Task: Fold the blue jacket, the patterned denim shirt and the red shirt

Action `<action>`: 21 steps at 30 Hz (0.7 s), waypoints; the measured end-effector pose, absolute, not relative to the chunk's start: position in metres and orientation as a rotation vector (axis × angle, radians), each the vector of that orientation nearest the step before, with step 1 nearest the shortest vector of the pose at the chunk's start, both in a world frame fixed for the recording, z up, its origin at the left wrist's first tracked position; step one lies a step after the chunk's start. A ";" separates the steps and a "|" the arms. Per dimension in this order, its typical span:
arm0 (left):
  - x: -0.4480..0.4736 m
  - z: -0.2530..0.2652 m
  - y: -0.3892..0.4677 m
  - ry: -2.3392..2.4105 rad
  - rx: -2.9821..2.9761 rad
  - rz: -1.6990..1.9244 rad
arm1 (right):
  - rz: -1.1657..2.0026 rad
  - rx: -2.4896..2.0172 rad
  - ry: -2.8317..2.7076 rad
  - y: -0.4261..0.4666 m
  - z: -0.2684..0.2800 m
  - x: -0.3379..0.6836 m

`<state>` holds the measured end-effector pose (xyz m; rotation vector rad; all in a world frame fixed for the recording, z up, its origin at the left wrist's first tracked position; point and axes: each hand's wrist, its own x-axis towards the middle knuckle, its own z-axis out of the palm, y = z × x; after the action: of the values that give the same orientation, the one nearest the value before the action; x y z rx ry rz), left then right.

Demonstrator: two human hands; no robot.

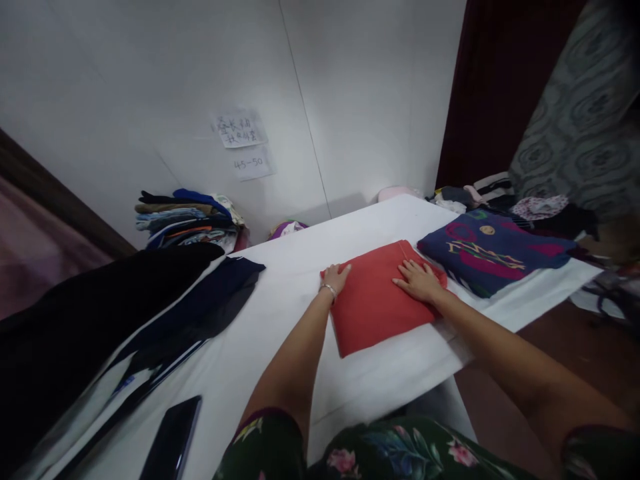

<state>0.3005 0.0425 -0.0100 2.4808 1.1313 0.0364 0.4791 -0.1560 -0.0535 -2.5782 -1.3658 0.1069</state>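
Observation:
A red garment point(380, 303), folded into a flat rectangle, lies on the white table point(290, 287) in front of me. My left hand point(337, 278) rests on its upper left corner, fingers laid out flat, with a bracelet at the wrist. On the right side of the cloth lies my right hand point(419, 280), palm down and fingers spread. Just beyond that hand is a dark blue patterned garment point(487, 250), spread on the table.
To the left, dark clothes point(200, 303) cover the table, with a phone point(171, 437) near the front edge. A stack of folded clothes point(187, 220) stands by the wall, below paper notes point(243, 130). More clothes point(500, 190) are heaped at the back right.

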 end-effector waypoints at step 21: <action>0.284 -0.033 0.022 1.146 2.567 0.001 | 0.306 -2.674 -1.442 -0.093 -0.046 0.521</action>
<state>0.2840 0.0220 -0.0329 2.5667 1.1458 0.0015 0.5214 -0.0930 -0.0459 -2.6738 -1.4424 0.3060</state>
